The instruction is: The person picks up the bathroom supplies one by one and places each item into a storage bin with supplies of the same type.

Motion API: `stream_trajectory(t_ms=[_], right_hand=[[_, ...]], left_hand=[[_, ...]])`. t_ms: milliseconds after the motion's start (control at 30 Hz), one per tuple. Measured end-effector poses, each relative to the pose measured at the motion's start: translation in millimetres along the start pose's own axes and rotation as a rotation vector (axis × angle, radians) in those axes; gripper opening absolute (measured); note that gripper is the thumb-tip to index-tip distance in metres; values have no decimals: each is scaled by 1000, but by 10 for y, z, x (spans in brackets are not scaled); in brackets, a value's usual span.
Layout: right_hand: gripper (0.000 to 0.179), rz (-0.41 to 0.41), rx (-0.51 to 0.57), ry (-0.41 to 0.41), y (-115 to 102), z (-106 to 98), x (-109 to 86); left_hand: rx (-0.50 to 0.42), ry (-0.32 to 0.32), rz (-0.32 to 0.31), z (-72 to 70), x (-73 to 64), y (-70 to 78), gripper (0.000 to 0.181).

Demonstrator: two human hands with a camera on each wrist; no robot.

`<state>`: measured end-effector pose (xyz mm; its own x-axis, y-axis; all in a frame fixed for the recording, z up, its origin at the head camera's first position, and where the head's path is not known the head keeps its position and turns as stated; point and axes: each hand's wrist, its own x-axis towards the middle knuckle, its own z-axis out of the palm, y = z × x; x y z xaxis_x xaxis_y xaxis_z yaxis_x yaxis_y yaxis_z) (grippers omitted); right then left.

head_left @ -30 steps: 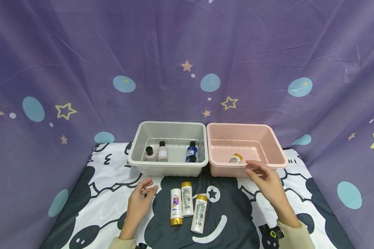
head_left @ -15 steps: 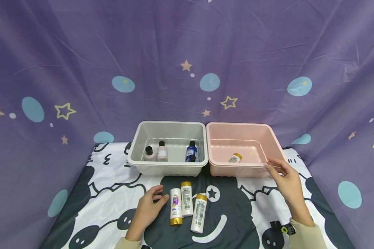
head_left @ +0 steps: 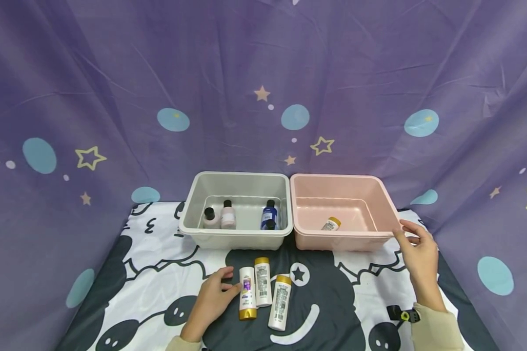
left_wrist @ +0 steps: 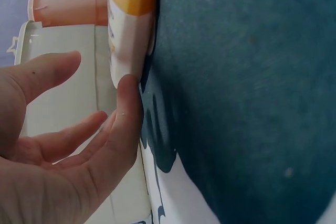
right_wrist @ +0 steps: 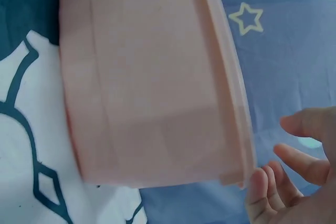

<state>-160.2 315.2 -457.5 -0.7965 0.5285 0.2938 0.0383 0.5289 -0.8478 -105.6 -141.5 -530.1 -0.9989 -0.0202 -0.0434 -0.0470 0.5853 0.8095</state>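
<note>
On the dark part of the cloth lie three white bottles with gold caps: a left one (head_left: 248,293) with its cap toward me, a middle one (head_left: 263,282) and a right one (head_left: 280,303). My left hand (head_left: 215,298) is beside the left bottle, fingers loosely spread. The left wrist view has a fingertip (left_wrist: 128,85) right at the end of a white bottle (left_wrist: 131,40). My right hand (head_left: 419,258) is at the near right corner of the pink bin (head_left: 340,241), fingers relaxed and holding nothing. Its fingertips (right_wrist: 257,179) meet the rim there.
Left of the pink bin stands a grey bin (head_left: 237,240) with two pale pink bottles (head_left: 228,217) and dark blue bottles (head_left: 269,217) with black caps. One gold-capped bottle (head_left: 332,224) lies inside the pink bin. Behind both hangs a purple curtain (head_left: 228,73).
My right hand has moved right along the pink bin's front to its corner. My left hand has moved right and slightly nearer me, up to the left bottle. Bottles and bins stay put.
</note>
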Motion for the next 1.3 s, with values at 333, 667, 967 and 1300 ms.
stream_trajectory(t_ms=[333, 667, 967, 1300], right_hand=[[42, 108, 86, 29, 166, 66, 74], [41, 182, 318, 25, 223, 112, 123], [38, 256, 468, 25, 275, 144, 139], [37, 280, 494, 14, 288, 149, 115]], left_hand=[[-12, -49, 8, 38, -7, 8, 56], [-32, -72, 6, 98, 11, -18, 56], [-42, -77, 20, 150, 20, -11, 55], [13, -64, 6, 208, 40, 36, 62]])
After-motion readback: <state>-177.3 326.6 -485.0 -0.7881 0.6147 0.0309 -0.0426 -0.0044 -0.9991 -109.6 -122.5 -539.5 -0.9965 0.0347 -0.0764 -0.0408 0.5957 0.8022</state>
